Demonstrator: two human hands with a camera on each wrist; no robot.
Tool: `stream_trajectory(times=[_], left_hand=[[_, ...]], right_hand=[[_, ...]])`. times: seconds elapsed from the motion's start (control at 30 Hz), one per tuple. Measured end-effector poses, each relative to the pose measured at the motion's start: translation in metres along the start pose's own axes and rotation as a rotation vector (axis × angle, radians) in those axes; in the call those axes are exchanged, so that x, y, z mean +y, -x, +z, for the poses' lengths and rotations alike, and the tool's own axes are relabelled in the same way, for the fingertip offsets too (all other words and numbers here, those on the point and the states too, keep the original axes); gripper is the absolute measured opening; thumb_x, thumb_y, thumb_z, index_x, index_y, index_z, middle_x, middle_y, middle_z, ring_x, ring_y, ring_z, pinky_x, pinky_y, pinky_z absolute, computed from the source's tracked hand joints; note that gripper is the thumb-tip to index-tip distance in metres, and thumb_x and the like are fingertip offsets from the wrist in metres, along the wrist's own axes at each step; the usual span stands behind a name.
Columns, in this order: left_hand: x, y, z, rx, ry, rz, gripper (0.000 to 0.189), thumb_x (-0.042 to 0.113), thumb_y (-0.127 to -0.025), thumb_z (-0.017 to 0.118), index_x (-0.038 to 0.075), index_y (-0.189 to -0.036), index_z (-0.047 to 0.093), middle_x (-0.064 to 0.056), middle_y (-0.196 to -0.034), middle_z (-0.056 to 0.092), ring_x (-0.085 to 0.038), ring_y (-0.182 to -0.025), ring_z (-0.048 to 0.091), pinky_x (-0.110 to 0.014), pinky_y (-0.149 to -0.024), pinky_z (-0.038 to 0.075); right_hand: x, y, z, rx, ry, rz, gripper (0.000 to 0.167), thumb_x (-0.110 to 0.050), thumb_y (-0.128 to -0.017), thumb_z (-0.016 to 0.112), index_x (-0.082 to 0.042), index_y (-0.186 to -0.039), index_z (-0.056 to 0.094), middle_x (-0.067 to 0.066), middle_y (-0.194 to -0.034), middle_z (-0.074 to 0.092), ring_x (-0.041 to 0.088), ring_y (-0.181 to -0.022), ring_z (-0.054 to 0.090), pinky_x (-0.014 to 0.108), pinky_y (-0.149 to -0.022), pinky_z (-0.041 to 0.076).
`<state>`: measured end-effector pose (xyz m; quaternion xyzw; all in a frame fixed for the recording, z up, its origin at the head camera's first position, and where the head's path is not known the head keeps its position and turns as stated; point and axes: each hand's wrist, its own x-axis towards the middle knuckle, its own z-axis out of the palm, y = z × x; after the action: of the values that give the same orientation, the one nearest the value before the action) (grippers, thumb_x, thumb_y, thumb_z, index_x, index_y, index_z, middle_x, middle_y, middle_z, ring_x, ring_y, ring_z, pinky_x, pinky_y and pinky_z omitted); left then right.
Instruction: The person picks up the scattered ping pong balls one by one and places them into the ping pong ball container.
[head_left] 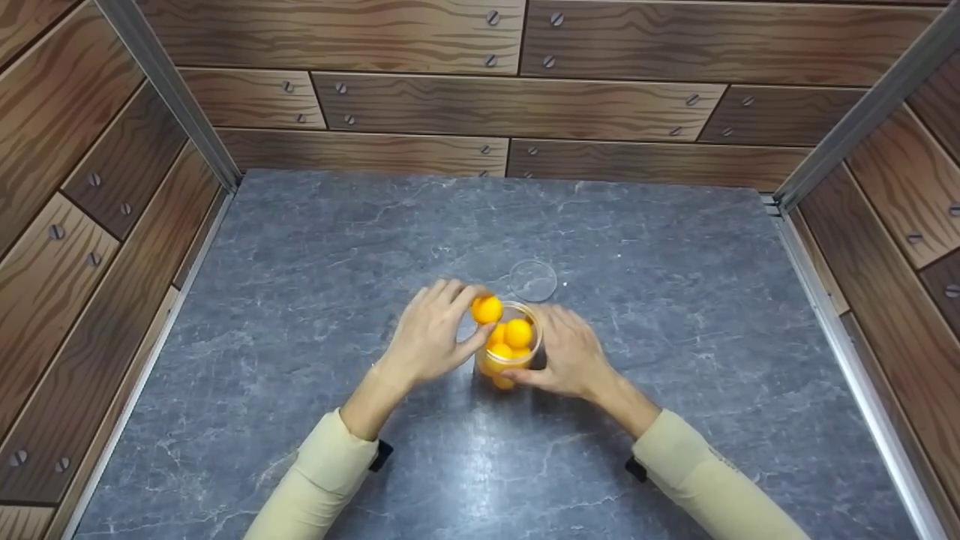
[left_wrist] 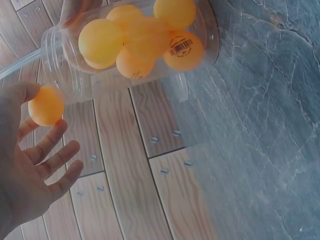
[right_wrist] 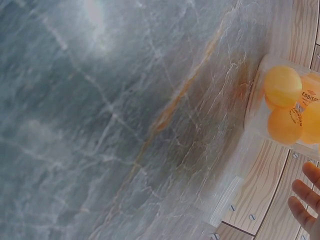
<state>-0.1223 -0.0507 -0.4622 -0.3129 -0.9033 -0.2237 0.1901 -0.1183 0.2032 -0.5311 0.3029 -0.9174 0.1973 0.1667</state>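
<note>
A clear plastic jar [head_left: 535, 347] stands on the table with several orange table tennis balls [left_wrist: 100, 44] inside and its mouth uncovered. My left hand [head_left: 431, 334] pinches one orange table tennis ball [head_left: 487, 309] between thumb and index finger, just beside the jar's rim; the other fingers are spread, as the left wrist view shows. Against the jar's right side, my right hand [head_left: 574, 351] holds it near the top, thumb in front. Only a few of its fingertips [right_wrist: 301, 212] appear in the right wrist view, below the jar. Printing shows on some balls.
A clear round lid [head_left: 533, 280] lies flat on the grey marbled table [head_left: 337, 247], just behind the jar. Wood-patterned walls [head_left: 420, 105] with metal edge strips enclose the table at the back and both sides.
</note>
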Motion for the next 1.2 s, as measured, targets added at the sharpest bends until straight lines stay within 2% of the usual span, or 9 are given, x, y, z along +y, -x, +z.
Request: stream_trajectory(times=[0.2, 0.43, 0.53, 0.8, 1.03, 1.13, 1.2], left_hand=[[0.003, -0.001, 0.003, -0.032, -0.008, 0.005, 0.037, 0.041, -0.099, 0.068, 0.018, -0.129, 0.066, -0.001, -0.113, 0.071, -0.021, -0.102, 0.064, -0.037, -0.084, 0.055], [0.006, -0.002, 0.008, -0.059, -0.018, 0.020, 0.038, 0.042, -0.099, 0.067, 0.019, -0.129, 0.065, -0.001, -0.114, 0.071, -0.023, -0.106, 0.064, -0.038, -0.089, 0.057], [0.007, -0.002, 0.009, -0.067, -0.021, 0.025, 0.038, 0.042, -0.099, 0.067, 0.020, -0.129, 0.065, -0.001, -0.114, 0.071, -0.023, -0.106, 0.064, -0.038, -0.090, 0.057], [0.006, -0.001, 0.012, -0.077, -0.042, 0.033, 0.040, 0.044, -0.098, 0.068, 0.018, -0.130, 0.065, -0.002, -0.111, 0.067, -0.022, -0.104, 0.062, -0.037, -0.090, 0.057], [0.003, 0.000, 0.015, -0.072, 0.000, 0.019, 0.044, 0.046, -0.098, 0.070, 0.017, -0.131, 0.064, -0.002, -0.114, 0.067, -0.023, -0.105, 0.062, -0.039, -0.091, 0.057], [0.003, 0.001, 0.015, -0.076, 0.017, 0.011, 0.048, 0.050, -0.099, 0.069, 0.017, -0.133, 0.063, -0.003, -0.118, 0.067, -0.024, -0.106, 0.062, -0.040, -0.091, 0.057], [0.003, 0.003, 0.015, -0.084, 0.022, 0.002, 0.052, 0.054, -0.099, 0.067, 0.017, -0.135, 0.062, -0.003, -0.121, 0.066, -0.023, -0.108, 0.062, -0.041, -0.092, 0.057]], right_hand=[[0.001, -0.001, 0.000, 0.006, 0.005, -0.004, 0.103, -0.089, -0.086, 0.050, -0.004, -0.143, 0.056, 0.011, -0.130, 0.071, 0.027, -0.113, 0.069, 0.047, -0.099, 0.058], [0.003, -0.001, 0.000, -0.001, -0.009, -0.004, 0.097, -0.082, -0.083, 0.065, -0.006, -0.143, 0.056, 0.008, -0.130, 0.071, 0.025, -0.113, 0.068, 0.045, -0.098, 0.058], [0.003, -0.001, 0.000, -0.008, -0.013, 0.004, 0.097, -0.080, -0.082, 0.066, -0.006, -0.144, 0.056, 0.008, -0.131, 0.070, 0.025, -0.114, 0.068, 0.045, -0.098, 0.058], [0.002, 0.000, 0.001, -0.010, -0.004, 0.007, 0.100, -0.083, -0.083, 0.063, -0.005, -0.145, 0.056, 0.010, -0.131, 0.070, 0.027, -0.114, 0.068, 0.046, -0.099, 0.058], [0.003, -0.002, -0.001, -0.004, 0.003, -0.004, 0.101, -0.085, -0.083, 0.063, -0.005, -0.144, 0.056, 0.009, -0.131, 0.071, 0.026, -0.114, 0.068, 0.046, -0.099, 0.058], [0.003, -0.002, -0.001, 0.000, 0.006, -0.010, 0.105, -0.089, -0.084, 0.055, -0.002, -0.145, 0.055, 0.011, -0.130, 0.070, 0.027, -0.113, 0.068, 0.046, -0.098, 0.058], [0.003, -0.001, -0.001, -0.007, 0.007, -0.002, 0.113, -0.094, -0.084, 0.046, -0.001, -0.148, 0.051, 0.014, -0.130, 0.070, 0.029, -0.112, 0.068, 0.047, -0.097, 0.058]])
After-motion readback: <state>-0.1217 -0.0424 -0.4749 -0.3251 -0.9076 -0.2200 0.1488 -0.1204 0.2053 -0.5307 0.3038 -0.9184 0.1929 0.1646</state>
